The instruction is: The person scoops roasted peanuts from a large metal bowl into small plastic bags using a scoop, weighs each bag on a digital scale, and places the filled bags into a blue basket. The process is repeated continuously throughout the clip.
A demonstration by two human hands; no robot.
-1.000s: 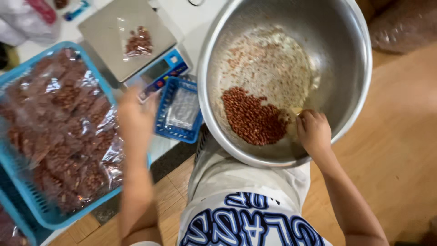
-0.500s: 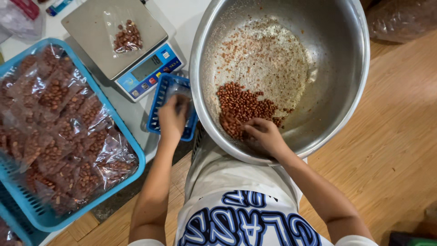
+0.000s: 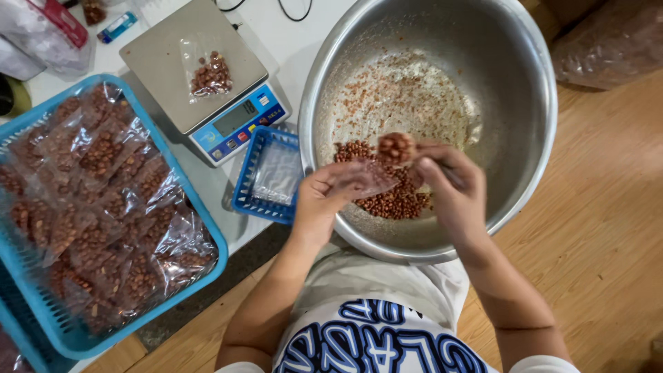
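Fingers: your left hand [image 3: 321, 204] pinches the mouth of a small clear bag [image 3: 366, 178]; your right hand [image 3: 452, 186] has its fingers cupped together around a scoop of peanuts [image 3: 396, 147], just above that bag.
Big basket: the large blue basket [image 3: 207, 238] on your left already lies full of filled bags.
Scale: one part-filled bag [image 3: 207, 72] rests on the scale [image 3: 197, 76].
Small basket: the small blue basket [image 3: 273, 176] holds what look like empty bags.
Bowl: only a small heap of nuts [image 3: 390, 200] remains in the steel bowl [image 3: 525, 90], so most packing looks done.
Bag axis: its long axis runs roughly left to right above the bowl; you hold it at its left end, and which end is open I cannot tell.
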